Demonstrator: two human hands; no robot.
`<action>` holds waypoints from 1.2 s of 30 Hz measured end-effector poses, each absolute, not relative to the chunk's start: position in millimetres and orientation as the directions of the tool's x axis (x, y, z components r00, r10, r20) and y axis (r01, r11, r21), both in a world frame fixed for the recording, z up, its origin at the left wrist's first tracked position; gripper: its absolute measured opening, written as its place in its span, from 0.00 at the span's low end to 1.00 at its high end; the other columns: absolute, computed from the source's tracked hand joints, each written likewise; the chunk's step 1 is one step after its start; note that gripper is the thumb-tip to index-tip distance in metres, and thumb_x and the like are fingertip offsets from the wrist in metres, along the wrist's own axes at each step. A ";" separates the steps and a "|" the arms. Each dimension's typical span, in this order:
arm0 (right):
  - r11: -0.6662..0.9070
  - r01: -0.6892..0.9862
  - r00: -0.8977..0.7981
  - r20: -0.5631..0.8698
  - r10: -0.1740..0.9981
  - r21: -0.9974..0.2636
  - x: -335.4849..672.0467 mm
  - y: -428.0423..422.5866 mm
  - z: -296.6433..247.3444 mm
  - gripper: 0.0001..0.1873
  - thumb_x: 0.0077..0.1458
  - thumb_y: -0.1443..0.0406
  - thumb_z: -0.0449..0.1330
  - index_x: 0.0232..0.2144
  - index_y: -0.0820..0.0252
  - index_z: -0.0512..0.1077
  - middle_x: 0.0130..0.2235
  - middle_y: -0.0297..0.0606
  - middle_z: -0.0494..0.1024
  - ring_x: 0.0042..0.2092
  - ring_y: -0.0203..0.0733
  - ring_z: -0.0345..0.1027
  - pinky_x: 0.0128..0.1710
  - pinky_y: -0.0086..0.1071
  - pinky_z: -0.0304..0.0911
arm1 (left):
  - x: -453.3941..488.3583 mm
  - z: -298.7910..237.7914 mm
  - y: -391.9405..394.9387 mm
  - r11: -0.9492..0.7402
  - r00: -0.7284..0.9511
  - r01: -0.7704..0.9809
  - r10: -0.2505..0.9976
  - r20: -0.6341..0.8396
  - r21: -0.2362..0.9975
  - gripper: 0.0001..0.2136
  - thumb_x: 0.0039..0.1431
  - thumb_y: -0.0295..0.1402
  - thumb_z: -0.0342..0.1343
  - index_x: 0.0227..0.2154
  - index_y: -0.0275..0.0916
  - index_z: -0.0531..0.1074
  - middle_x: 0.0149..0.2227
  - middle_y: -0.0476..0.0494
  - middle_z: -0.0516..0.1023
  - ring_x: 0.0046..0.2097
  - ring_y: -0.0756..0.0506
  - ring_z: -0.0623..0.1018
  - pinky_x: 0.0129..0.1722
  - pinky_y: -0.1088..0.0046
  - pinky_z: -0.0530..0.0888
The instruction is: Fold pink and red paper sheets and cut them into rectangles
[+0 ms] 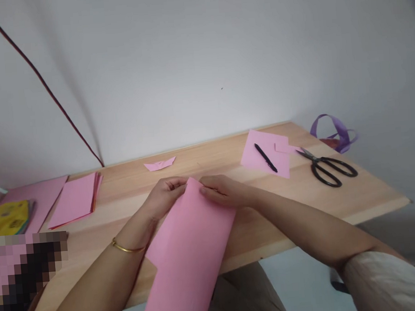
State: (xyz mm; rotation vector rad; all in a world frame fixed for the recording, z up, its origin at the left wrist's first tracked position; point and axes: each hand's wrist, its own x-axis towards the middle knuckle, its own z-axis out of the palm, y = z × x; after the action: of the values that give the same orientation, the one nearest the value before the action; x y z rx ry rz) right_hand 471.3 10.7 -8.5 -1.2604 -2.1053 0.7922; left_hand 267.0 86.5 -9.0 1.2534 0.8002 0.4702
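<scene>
A large pink sheet of paper (191, 252) hangs from both hands over the table's front edge, with a folded layer showing along its left side. My left hand (166, 197) pinches it at the upper left, fingers curled around the edge. On the upper right, my right hand (224, 191) grips the same sheet between thumb and fingers. Between the two hands the top of the paper comes to a blunt point. Just beyond them a small folded pink paper boat (160, 164) lies on the tabletop.
On the wooden table (208, 165), scissors (325, 165) lie at right beside a black pen (265, 158) on a pink square (248, 157). Stacked pink paper (76, 197) and a yellow packet (7, 217) are at left. A purple ribbon (341, 128) sits past the right edge. A cord (47, 86) runs down the wall.
</scene>
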 end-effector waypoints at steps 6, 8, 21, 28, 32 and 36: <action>0.363 0.639 -0.375 0.137 0.917 -0.679 471.2 4.8 -17.2 0.14 0.62 0.61 0.48 0.24 0.57 0.54 0.27 0.32 0.64 0.29 0.35 0.55 0.32 0.32 0.50 | 270.7 -17.2 82.8 0.238 0.629 0.127 0.731 -0.264 0.963 0.16 0.46 0.42 0.69 0.34 0.36 0.80 0.31 0.42 0.82 0.29 0.48 0.77 0.29 0.75 0.73; 0.351 0.659 -0.365 0.125 0.922 -0.665 470.0 3.9 -19.7 0.14 0.61 0.61 0.48 0.24 0.57 0.53 0.27 0.32 0.64 0.29 0.34 0.54 0.31 0.32 0.49 | 272.5 -17.8 79.2 0.234 0.620 0.148 0.735 -0.275 0.961 0.16 0.45 0.43 0.69 0.32 0.36 0.80 0.30 0.43 0.81 0.29 0.49 0.77 0.29 0.75 0.73; 0.271 0.706 -0.299 0.072 0.952 -0.654 464.8 4.2 -25.2 0.14 0.56 0.64 0.49 0.21 0.57 0.52 0.23 0.29 0.60 0.26 0.33 0.51 0.29 0.32 0.44 | 273.3 -16.3 71.9 0.298 0.643 0.122 0.703 -0.304 0.947 0.16 0.48 0.45 0.66 0.29 0.35 0.78 0.27 0.46 0.78 0.27 0.50 0.74 0.29 0.75 0.71; 0.299 0.677 -0.315 0.102 0.944 -0.672 465.3 5.2 -27.3 0.15 0.59 0.63 0.49 0.21 0.57 0.52 0.22 0.29 0.59 0.26 0.33 0.50 0.28 0.32 0.44 | 273.3 -11.6 70.5 0.172 0.595 0.243 0.751 -0.287 0.955 0.17 0.48 0.47 0.66 0.27 0.36 0.77 0.27 0.47 0.76 0.27 0.51 0.71 0.26 0.77 0.68; 0.272 0.608 -0.431 -0.022 0.902 -0.746 482.8 4.0 -18.3 0.21 0.58 0.51 0.55 0.21 0.58 0.57 0.23 0.28 0.61 0.27 0.33 0.53 0.27 0.30 0.46 | 271.3 -0.7 70.5 0.137 0.592 0.302 0.749 -0.298 0.943 0.18 0.48 0.49 0.65 0.29 0.37 0.77 0.28 0.46 0.76 0.28 0.49 0.72 0.26 0.77 0.69; 0.222 0.619 -0.495 -0.154 0.855 -0.754 502.7 2.1 -7.9 0.20 0.55 0.53 0.61 0.22 0.59 0.61 0.23 0.27 0.61 0.26 0.31 0.53 0.27 0.29 0.47 | 265.9 5.1 73.2 0.227 0.533 0.289 0.769 -0.353 0.930 0.16 0.48 0.47 0.66 0.27 0.37 0.74 0.22 0.51 0.72 0.22 0.52 0.68 0.22 0.79 0.65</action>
State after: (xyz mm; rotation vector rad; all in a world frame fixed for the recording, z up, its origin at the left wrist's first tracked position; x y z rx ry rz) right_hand 502.7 2.1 -7.9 -1.3805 -2.2064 1.1438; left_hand 265.9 73.2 5.1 1.3504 1.0157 0.4250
